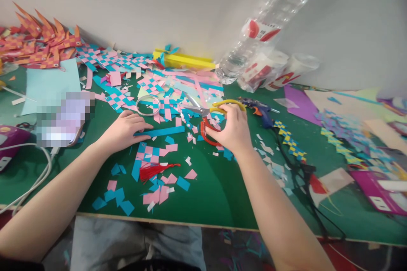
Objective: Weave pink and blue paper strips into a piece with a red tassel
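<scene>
My left hand (pixel 127 130) holds the left end of a blue paper strip (pixel 168 131), its fingers closed on it low over the green table. In my right hand (pixel 232 129) are scissors (pixel 219 108) with one yellow and one red handle, their blades apart and pointing up-left. Below the strip lies a woven pink and blue paper piece (pixel 148 154) with a red tassel (pixel 155 171) on it. Cut blue and pink scraps (pixel 160 194) are scattered around that piece.
A phone (pixel 68 118) with a white cable lies at left. Orange woven shapes (pixel 41 42) pile up at back left. A plastic bottle (pixel 263 25) and cups (pixel 263 67) stand by the wall. A glue gun (pixel 262 112) lies right of my right hand.
</scene>
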